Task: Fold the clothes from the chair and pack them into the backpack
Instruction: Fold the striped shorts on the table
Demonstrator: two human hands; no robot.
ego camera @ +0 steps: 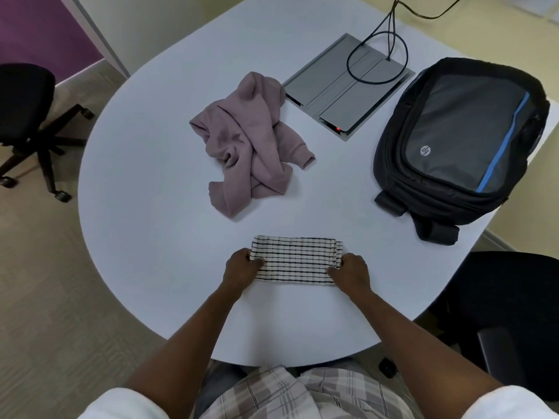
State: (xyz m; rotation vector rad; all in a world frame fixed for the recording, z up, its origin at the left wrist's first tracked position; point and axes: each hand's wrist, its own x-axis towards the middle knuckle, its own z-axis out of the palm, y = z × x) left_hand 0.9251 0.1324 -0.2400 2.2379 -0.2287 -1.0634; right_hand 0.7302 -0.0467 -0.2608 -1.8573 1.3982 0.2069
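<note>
A white cloth with dark checks [298,259] lies folded into a narrow rectangle on the white table [151,237], close to me. My left hand [242,266] pinches its left end. At the other end, my right hand [351,269] grips the folded layers. A crumpled mauve sweatshirt [248,146] lies unfolded in the middle of the table. The black backpack [462,140] with a blue stripe lies flat at the right, and I cannot tell whether it is zipped.
A grey cable hatch [338,95] with black cables [390,34] sits in the table behind the sweatshirt. One black office chair [27,116] stands on the floor at the left, another [508,313] at the right near the table edge.
</note>
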